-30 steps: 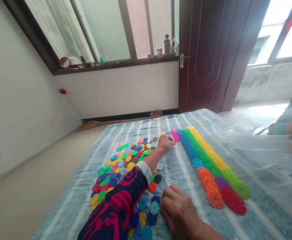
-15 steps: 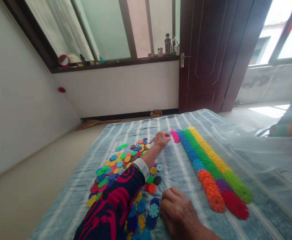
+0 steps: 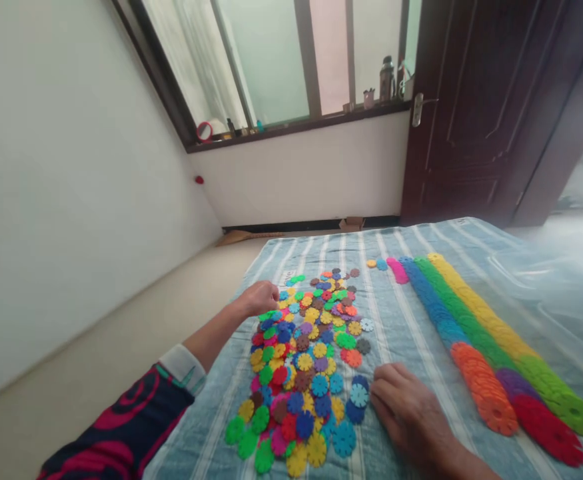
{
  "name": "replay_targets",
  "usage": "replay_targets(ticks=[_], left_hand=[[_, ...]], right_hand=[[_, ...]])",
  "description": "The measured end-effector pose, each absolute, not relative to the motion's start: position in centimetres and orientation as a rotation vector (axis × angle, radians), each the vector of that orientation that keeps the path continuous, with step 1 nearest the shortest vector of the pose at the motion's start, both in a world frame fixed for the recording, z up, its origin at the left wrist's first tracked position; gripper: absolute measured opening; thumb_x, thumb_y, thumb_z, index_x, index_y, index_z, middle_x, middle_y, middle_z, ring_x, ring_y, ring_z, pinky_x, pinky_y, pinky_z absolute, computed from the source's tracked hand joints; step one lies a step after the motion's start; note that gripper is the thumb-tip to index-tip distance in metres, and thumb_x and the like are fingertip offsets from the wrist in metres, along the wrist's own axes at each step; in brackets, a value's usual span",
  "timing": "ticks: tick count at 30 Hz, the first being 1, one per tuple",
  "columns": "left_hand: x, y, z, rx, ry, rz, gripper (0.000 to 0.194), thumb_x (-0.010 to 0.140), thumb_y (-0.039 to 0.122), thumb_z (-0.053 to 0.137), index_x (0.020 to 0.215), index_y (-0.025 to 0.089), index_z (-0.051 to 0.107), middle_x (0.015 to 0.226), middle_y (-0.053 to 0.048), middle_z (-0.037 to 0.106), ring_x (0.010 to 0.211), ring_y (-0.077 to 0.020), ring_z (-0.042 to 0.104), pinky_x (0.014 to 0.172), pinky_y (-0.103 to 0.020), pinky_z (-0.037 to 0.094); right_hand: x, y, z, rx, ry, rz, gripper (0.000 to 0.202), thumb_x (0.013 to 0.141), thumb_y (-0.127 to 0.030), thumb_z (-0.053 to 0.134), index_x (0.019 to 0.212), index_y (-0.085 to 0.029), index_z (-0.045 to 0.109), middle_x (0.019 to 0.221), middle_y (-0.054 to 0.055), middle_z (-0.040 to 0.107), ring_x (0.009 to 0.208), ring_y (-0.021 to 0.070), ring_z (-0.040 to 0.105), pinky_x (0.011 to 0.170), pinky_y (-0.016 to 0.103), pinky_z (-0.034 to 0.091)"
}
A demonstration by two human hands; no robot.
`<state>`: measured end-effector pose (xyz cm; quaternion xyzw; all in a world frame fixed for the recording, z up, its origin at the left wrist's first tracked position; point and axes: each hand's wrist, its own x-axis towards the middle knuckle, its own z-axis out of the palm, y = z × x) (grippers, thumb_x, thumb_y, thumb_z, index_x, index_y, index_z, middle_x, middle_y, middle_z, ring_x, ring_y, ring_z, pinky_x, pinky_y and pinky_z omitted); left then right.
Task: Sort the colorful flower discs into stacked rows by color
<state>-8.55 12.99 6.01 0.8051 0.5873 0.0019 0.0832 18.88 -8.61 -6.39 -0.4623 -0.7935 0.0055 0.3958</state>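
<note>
My left hand point(image 3: 260, 298), fingers curled, is at the far left edge of a loose pile of multicoloured notched plastic discs point(image 3: 304, 362). Its fingertips are hidden, and I cannot make out anything in them. My right hand point(image 3: 414, 410) rests on the striped cloth, closed with fingers bent under, beside light and dark blue discs point(image 3: 359, 395). To its right lie overlapping rows of discs: blue point(image 3: 428, 300), green point(image 3: 458, 310), yellow point(image 3: 476, 310), orange point(image 3: 484, 390) and red point(image 3: 546, 427). Beyond are a short pink row point(image 3: 397, 270), a blue disc point(image 3: 382, 265) and a yellow disc point(image 3: 372, 264).
A striped blue cloth point(image 3: 391, 313) covers the bed-like surface. Clear plastic containers point(image 3: 546, 273) stand blurred at the right. Behind are a dark red door point(image 3: 471, 133) and a window sill with a thermos point(image 3: 386, 79) and a round mirror point(image 3: 204, 131).
My left hand has moved back and left, from beside the pink row to the pile's far left edge. The view has turned left. My right hand stays beside the blue discs.
</note>
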Motion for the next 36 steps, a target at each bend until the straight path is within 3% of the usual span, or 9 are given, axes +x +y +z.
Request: replay_targets(ticks=[8, 13, 21, 28, 36], left_hand=[[-8.2, 11.6, 3.8, 2.338, 1.911, -0.083, 0.014, 0.060, 0.024, 0.058, 0.064, 0.018, 0.070, 0.059, -0.001, 0.063, 0.064, -0.0163, 0.058, 0.055, -0.023, 0.036], [-7.2, 12.2, 3.1, 2.237, 1.970, -0.078, 0.010, 0.056, 0.026, 0.062, 0.056, 0.017, 0.067, 0.055, -0.002, 0.060, 0.061, -0.0171, 0.057, 0.055, -0.024, 0.037], [-7.1, 13.6, 2.1, 2.038, 1.891, 0.193, 0.005, 0.048, 0.017, 0.063, 0.053, 0.016, 0.063, 0.045, 0.004, 0.050, 0.053, -0.0132, 0.050, 0.052, -0.024, 0.034], [-7.7, 12.5, 3.9, 1.834, 1.709, 0.514, 0.013, 0.050, 0.024, 0.064, 0.059, 0.015, 0.062, 0.055, 0.003, 0.057, 0.060, -0.0122, 0.051, 0.056, -0.023, 0.038], [-10.9, 7.0, 4.8, 1.669, 1.652, 0.451, 0.016, 0.050, 0.028, 0.064, 0.060, 0.016, 0.061, 0.053, 0.002, 0.058, 0.055, -0.0120, 0.050, 0.050, -0.022, 0.037]], right_hand=[[19.1, -8.7, -6.5, -1.161, -2.033, 0.039, 0.023, 0.093, -0.013, 0.043, 0.074, -0.021, 0.053, 0.075, 0.003, 0.056, 0.075, 0.0170, 0.052, 0.065, 0.029, 0.040], [19.0, -8.7, -6.6, -1.173, -2.033, 0.059, 0.023, 0.093, -0.012, 0.043, 0.074, -0.020, 0.054, 0.076, 0.004, 0.056, 0.076, 0.0172, 0.051, 0.066, 0.029, 0.040], [19.0, -8.7, -6.7, -1.188, -2.017, 0.081, 0.023, 0.093, -0.014, 0.044, 0.073, -0.019, 0.054, 0.077, 0.004, 0.056, 0.076, 0.0178, 0.051, 0.066, 0.030, 0.039], [19.1, -8.8, -6.7, -1.177, -2.040, 0.075, 0.023, 0.093, -0.013, 0.044, 0.074, -0.019, 0.054, 0.078, 0.004, 0.057, 0.076, 0.0181, 0.050, 0.067, 0.031, 0.040], [19.2, -8.9, -6.9, -1.221, -2.047, 0.100, 0.024, 0.095, -0.016, 0.042, 0.075, -0.019, 0.055, 0.080, 0.004, 0.057, 0.078, 0.0184, 0.051, 0.069, 0.032, 0.041]])
